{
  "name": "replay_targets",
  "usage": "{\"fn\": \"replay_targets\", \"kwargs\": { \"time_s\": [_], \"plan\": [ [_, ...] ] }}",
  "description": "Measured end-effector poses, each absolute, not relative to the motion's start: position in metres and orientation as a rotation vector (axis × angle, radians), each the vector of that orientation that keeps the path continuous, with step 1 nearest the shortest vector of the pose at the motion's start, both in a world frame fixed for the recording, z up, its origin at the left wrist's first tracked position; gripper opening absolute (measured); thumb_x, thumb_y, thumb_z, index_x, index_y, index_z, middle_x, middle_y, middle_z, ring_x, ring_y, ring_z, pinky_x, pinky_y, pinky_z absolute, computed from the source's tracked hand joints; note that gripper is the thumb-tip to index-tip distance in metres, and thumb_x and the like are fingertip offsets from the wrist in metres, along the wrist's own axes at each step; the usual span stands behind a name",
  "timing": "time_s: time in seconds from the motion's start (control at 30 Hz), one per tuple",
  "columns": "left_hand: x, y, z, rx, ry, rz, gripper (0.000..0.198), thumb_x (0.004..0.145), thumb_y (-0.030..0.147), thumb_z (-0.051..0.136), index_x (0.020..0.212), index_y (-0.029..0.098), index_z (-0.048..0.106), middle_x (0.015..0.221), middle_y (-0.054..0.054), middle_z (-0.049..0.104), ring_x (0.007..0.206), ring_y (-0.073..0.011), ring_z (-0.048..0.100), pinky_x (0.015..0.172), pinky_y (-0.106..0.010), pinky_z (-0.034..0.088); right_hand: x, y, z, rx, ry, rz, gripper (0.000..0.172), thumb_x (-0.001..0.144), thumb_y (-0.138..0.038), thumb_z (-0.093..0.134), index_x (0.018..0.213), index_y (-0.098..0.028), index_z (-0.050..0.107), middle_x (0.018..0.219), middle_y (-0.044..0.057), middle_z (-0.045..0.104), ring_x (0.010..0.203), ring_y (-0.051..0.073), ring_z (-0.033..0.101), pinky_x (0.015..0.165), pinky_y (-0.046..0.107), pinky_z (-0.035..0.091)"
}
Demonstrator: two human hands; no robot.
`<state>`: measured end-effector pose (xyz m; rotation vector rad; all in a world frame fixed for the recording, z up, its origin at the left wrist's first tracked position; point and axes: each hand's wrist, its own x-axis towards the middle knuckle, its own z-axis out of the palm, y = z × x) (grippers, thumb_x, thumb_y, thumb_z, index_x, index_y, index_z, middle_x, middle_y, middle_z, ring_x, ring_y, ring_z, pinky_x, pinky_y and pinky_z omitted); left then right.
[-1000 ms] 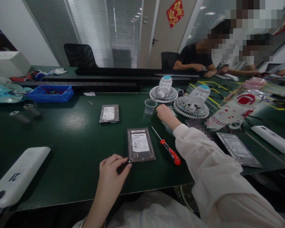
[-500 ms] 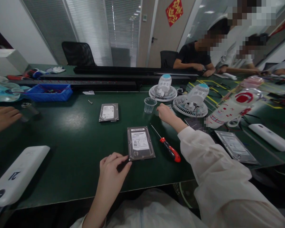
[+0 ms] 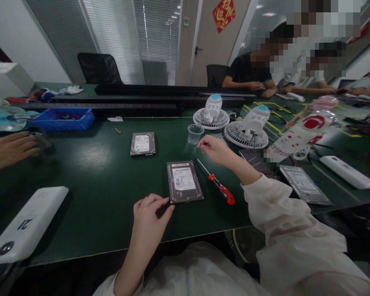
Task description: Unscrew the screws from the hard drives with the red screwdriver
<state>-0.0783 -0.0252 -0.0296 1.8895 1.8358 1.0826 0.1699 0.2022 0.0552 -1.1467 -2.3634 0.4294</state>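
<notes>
A hard drive point(image 3: 184, 181) lies label up on the green table point(image 3: 89, 176) in front of me. My left hand point(image 3: 151, 218) pinches its near left corner between thumb and fingers. A red-handled screwdriver point(image 3: 220, 190) lies just right of the drive. My right hand point(image 3: 216, 150) hovers above the screwdriver's tip, beside a clear plastic cup point(image 3: 195, 134). Its fingertips are pinched together, and what they hold is too small to make out.
A second hard drive point(image 3: 143, 143) lies further back, a third point(image 3: 305, 185) at the right. Two small white fans point(image 3: 211, 117) point(image 3: 249, 131) stand behind the cup. Another person's hand point(image 3: 9, 148) rests at the left edge. White devices point(image 3: 27, 224) point(image 3: 348, 172) lie left and right, and a blue bin point(image 3: 66, 119) sits back left.
My right hand has drawn back from beside the cup toward me and lifted a little. Another person's hand has come in from the left. My left hand stays at the drive's corner.
</notes>
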Motion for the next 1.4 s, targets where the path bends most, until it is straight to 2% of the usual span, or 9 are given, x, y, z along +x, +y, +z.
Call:
{"fn": "replay_targets", "kwargs": {
  "time_s": [0.37,0.67,1.0,1.23,1.4],
  "plan": [
    [-0.077,-0.025,-0.027,1.872,1.853,1.049,0.014,0.095,0.029,0.072,0.103,0.027,0.084,0.097,-0.002,0.076,0.093,-0.0258,0.074,0.096,-0.048,0.049,0.136,0.147,0.064,-0.876,-2.435,0.814,0.015,0.098,-0.011,0.054,0.094,-0.015,0.067,0.089,0.003,0.067,0.079,0.013,0.063,0.073,0.026,0.049],
    [-0.077,-0.026,-0.022,1.868,1.883,0.994,0.015,0.094,0.026,0.075,0.104,0.028,0.085,0.095,-0.001,0.076,0.09,-0.0248,0.073,0.096,-0.049,0.049,0.113,0.138,0.064,-0.691,-2.578,0.806,0.012,0.096,-0.008,0.065,0.098,-0.012,0.076,0.096,0.007,0.075,0.084,0.014,0.067,0.079,0.027,0.051],
    [-0.076,-0.025,-0.022,1.826,1.895,0.985,0.013,0.092,0.023,0.078,0.103,0.026,0.085,0.097,0.0,0.076,0.091,-0.0238,0.072,0.097,-0.048,0.047,0.088,0.139,0.046,-0.539,-2.683,0.793,0.013,0.093,-0.005,0.068,0.093,-0.013,0.079,0.096,0.008,0.08,0.09,0.017,0.073,0.087,0.031,0.056],
    [-0.076,-0.026,-0.019,1.822,1.89,0.98,0.015,0.093,0.023,0.076,0.105,0.027,0.084,0.097,-0.001,0.076,0.095,-0.0245,0.072,0.098,-0.048,0.047,0.086,0.143,0.036,-0.516,-2.687,0.777,0.014,0.094,-0.004,0.068,0.089,-0.014,0.076,0.092,0.006,0.077,0.086,0.016,0.071,0.08,0.03,0.056],
    [-0.077,-0.025,-0.019,1.817,1.886,0.985,0.016,0.092,0.022,0.076,0.105,0.027,0.084,0.097,-0.001,0.076,0.097,-0.0249,0.072,0.096,-0.047,0.047,0.085,0.143,0.035,-0.503,-2.69,0.752,0.016,0.097,-0.007,0.066,0.101,-0.014,0.08,0.101,0.009,0.079,0.095,0.018,0.073,0.086,0.033,0.058]
  ]
}}
